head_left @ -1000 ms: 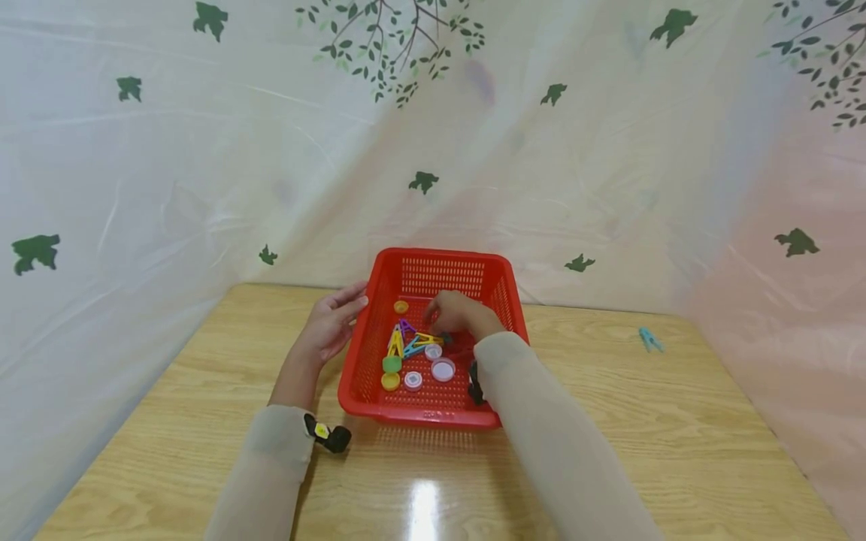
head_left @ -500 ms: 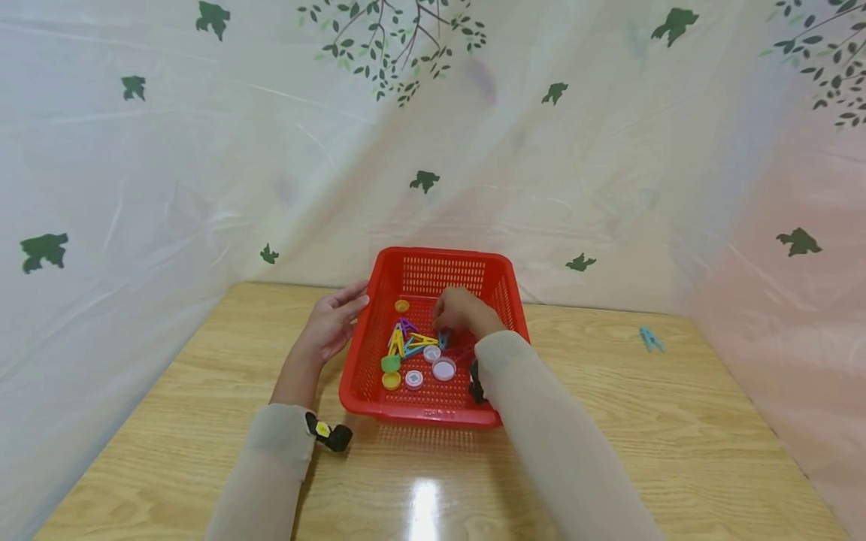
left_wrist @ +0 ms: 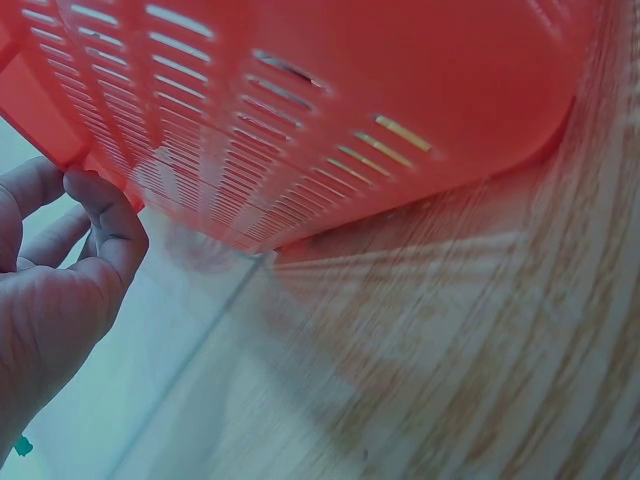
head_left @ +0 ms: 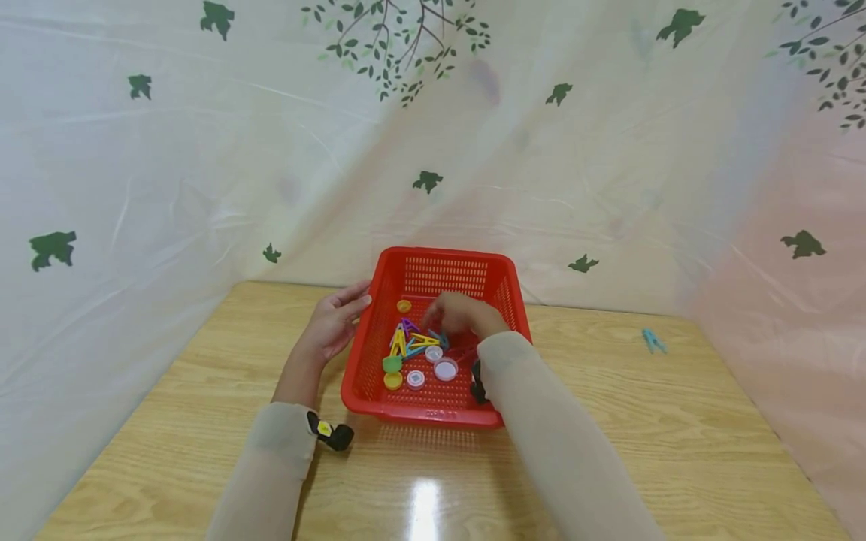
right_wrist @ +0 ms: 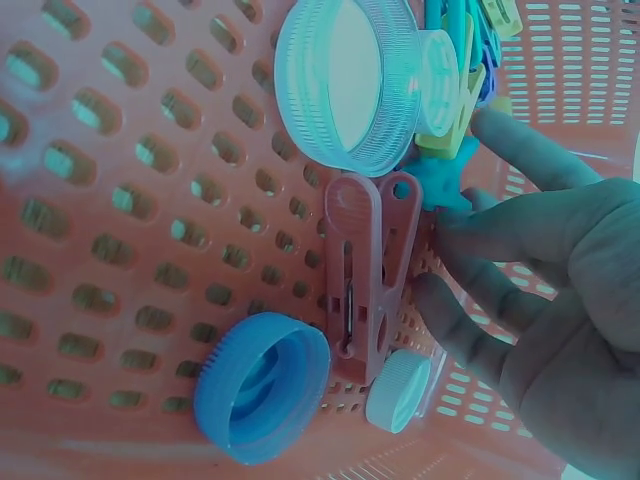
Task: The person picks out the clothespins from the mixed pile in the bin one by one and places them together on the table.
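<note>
A red plastic basket (head_left: 433,415) sits on the table, holding clothespins and bottle caps. My left hand (head_left: 333,319) holds the rim at its left side; in the left wrist view the fingertips (left_wrist: 95,190) meet at the rim's edge. Inside the basket is my right hand (head_left: 463,314), its fingers spread and apart. Close to its fingertips lies a teal clothespin (right_wrist: 442,180), by a yellow clothespin (right_wrist: 455,120). A red clothespin (right_wrist: 365,270) stands out in the right wrist view, between a clear cap (right_wrist: 345,85) and a blue cap (right_wrist: 262,390).
More caps lie toward the basket's near left: a green cap (head_left: 392,364), a yellow cap (head_left: 393,381) and a white cap (head_left: 416,379). A purple clothespin (head_left: 409,326) is among the pile. Another blue clothespin (head_left: 653,340) lies on the table (head_left: 595,376) at right.
My right hand has shifted slightly within the basket, and its fingertips have moved left off the teal clothespin, which now lies at a different angle. The left hand stays at the rim.
</note>
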Demonstrator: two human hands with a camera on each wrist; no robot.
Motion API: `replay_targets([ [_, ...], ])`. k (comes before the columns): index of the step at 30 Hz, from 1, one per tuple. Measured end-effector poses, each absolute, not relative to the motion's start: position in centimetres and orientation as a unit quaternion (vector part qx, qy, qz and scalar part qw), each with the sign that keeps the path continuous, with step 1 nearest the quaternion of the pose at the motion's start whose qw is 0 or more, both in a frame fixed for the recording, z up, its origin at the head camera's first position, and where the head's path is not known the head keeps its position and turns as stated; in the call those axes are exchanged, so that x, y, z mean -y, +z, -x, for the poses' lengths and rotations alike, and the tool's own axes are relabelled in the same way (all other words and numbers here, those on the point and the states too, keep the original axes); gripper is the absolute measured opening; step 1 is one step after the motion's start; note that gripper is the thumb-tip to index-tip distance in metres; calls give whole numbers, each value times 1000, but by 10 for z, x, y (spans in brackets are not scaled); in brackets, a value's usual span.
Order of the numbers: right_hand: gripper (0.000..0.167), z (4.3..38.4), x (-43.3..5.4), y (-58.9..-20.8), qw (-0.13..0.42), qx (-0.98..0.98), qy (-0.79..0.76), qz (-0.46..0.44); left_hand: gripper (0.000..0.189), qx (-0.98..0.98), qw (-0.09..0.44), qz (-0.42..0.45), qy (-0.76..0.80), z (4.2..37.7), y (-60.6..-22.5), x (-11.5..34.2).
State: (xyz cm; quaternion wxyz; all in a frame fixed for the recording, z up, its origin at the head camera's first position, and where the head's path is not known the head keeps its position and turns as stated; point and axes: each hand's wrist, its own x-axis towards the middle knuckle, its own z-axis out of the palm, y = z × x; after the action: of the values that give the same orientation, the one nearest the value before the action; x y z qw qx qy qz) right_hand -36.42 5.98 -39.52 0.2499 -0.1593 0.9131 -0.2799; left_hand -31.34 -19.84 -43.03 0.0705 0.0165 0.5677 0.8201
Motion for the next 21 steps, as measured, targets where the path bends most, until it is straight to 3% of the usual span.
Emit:
replay_targets([
  [16,31,366,-57,-396,228,-934,-237,140,49,-565,75,-12,821,313,-430,200],
  [21,39,366,-58,-398,234,-927,-256,145,51,-569,75,-14,819,314,-431,200],
])
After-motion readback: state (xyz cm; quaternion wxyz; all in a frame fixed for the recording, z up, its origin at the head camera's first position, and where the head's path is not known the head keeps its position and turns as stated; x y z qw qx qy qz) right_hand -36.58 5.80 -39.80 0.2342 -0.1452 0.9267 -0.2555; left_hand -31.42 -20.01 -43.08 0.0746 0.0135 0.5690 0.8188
